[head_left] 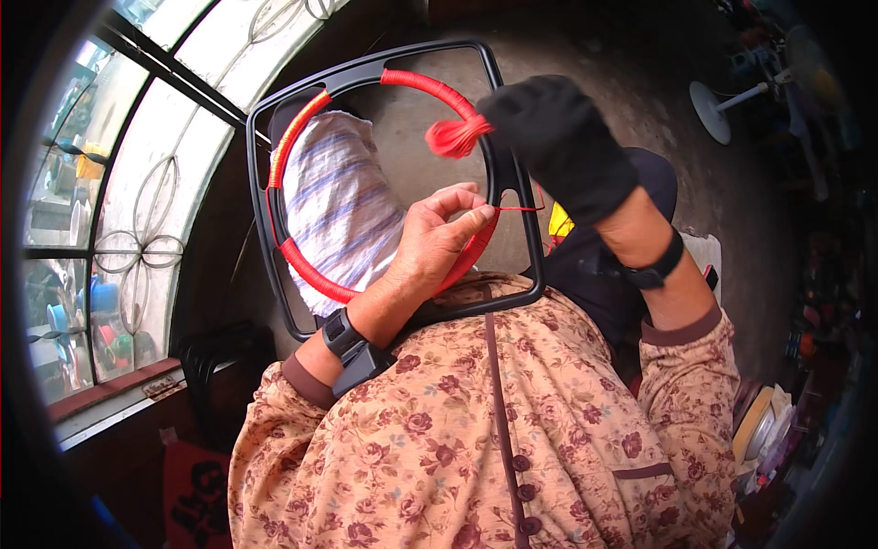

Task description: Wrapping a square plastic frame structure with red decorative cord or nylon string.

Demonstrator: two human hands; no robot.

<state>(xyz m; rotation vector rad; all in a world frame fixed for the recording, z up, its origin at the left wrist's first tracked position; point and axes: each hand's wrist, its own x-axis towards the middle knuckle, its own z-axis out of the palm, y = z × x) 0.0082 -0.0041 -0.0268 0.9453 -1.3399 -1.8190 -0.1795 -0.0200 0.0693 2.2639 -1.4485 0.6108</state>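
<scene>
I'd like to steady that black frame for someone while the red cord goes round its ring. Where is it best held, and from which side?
Grip the black frame by its bare left rail, coming in from the left. That outer bar is straight and free of red cord, and it lies away from the left hand pinching the strand and the gloved right hand holding the cord bundle, so you probably won't get in their way.

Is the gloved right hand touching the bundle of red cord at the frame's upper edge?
Touching. The head view shows the right hand in its black glove gripping the red cord bundle, no gap between them, beside the black frame.
</scene>
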